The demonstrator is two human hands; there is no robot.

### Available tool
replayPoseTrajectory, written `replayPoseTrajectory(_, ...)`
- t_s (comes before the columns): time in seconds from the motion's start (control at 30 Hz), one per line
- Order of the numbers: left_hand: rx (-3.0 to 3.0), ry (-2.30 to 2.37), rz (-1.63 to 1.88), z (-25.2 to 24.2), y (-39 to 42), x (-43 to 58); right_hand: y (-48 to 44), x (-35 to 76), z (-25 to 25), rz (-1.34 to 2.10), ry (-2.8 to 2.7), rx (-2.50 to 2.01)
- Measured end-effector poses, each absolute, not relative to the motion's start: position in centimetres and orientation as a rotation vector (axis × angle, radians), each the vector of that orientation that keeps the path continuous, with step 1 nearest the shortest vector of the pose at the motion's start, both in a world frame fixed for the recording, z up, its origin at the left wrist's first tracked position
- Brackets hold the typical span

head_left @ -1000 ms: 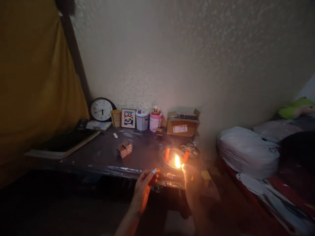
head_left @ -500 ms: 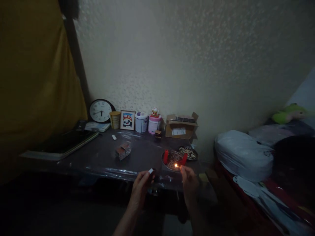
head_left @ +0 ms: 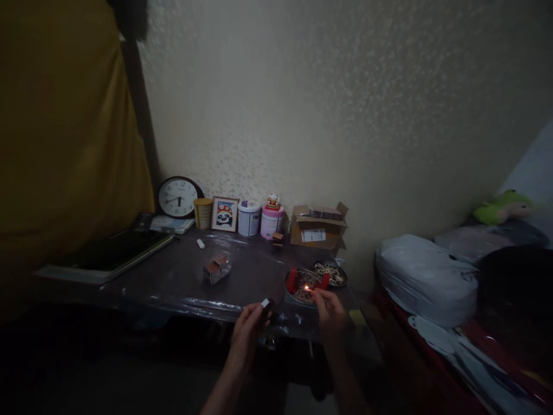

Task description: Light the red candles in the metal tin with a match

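Pinched in the fingers of my right hand (head_left: 330, 311) is a burning match (head_left: 310, 290), its small flame pointing left. The flame hovers over a round tray (head_left: 287, 289) in which two red candles (head_left: 292, 280) stand, one on each side. Neither candle shows a flame. My left hand (head_left: 248, 325) is closed on a small matchbox (head_left: 264, 303), its pale end facing up, near the table's front edge. Behind the tray lies a second round dish (head_left: 330, 273) full of matchsticks.
On the dark plastic-covered table (head_left: 254, 271) sits a clear-wrapped pack of matchboxes (head_left: 216, 268). Along the wall stand a clock (head_left: 178, 197), a framed panda picture (head_left: 224, 214), two tubs (head_left: 249, 219) and a cardboard box (head_left: 318, 226). White bags (head_left: 427, 279) lie at the right.
My right hand has moved slightly up and left, taking the lit match further over the tray. The flame looks a little smaller. My left hand stays nearly still with the matchbox.
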State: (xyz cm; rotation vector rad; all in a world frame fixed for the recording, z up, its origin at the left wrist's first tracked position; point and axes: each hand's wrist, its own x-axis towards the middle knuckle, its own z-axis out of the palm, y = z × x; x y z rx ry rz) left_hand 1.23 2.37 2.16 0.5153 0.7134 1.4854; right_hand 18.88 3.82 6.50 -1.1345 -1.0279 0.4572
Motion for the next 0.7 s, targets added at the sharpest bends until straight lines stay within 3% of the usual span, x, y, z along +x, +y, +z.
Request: replayPoseTrajectory(0.7,0.497,0.643,1.463,2.9,2.1,1.2,7.4,17.2,8.1,0.564,-0.983,-1.019)
